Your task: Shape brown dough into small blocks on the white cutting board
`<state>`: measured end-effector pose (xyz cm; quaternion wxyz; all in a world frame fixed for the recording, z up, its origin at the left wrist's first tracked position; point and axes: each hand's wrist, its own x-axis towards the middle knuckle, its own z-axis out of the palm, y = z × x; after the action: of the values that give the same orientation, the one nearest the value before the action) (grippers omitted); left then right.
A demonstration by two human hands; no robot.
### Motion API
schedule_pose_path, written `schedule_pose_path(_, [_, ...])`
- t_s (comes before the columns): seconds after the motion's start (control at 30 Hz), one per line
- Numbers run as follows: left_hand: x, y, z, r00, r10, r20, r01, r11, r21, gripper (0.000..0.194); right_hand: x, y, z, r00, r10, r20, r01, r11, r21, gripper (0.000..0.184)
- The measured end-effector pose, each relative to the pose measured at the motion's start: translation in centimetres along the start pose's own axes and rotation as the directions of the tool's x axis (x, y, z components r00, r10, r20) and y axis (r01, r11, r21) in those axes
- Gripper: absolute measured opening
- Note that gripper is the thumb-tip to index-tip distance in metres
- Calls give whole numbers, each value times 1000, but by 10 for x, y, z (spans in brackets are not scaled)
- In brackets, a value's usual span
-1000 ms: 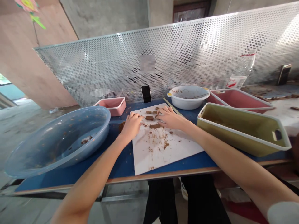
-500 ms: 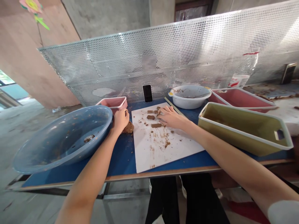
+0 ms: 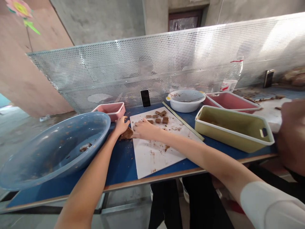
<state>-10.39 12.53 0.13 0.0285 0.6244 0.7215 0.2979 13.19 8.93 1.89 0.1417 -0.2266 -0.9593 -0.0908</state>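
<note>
A brown lump of what looks like clay lies on the blue table just left of a white board. My left hand is over the far side of the lump, its thumb and forefinger apart. From the right, my right hand reaches across the board. Its fingers are spread at the lump's right edge; whether they press on it is hard to see. Several small brown clay pieces sit on the far part of the board, with crumbs and smears around them.
A big blue basin stands at the left, a small pink bin behind it. A phone leans at the back. To the right are a pale strip, a white basin, a green bin and a person's arm.
My right hand has moved left, from the clay pieces to the lump. My left hand's fingers have opened. The view has shifted, and a person's arm now shows at the right edge.
</note>
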Motion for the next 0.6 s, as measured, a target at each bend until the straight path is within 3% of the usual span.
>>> schedule_pose_path(0.13, [4, -7, 2, 1000, -21, 13, 21, 1000, -18, 40, 19, -18, 17, 999, 11, -49, -16, 994, -109, 64])
schedule_pose_path(0.33, [9, -15, 5, 995, -81, 55, 85, 994, -74, 44, 19, -24, 30, 989, 27, -142, -53, 982, -183, 61])
schedule_pose_path(0.6, [2, -11, 2, 988, -122, 90, 138, 971, -194, 51, 23, -23, 36, 981, -72, -180, 34, 978, -206, 43])
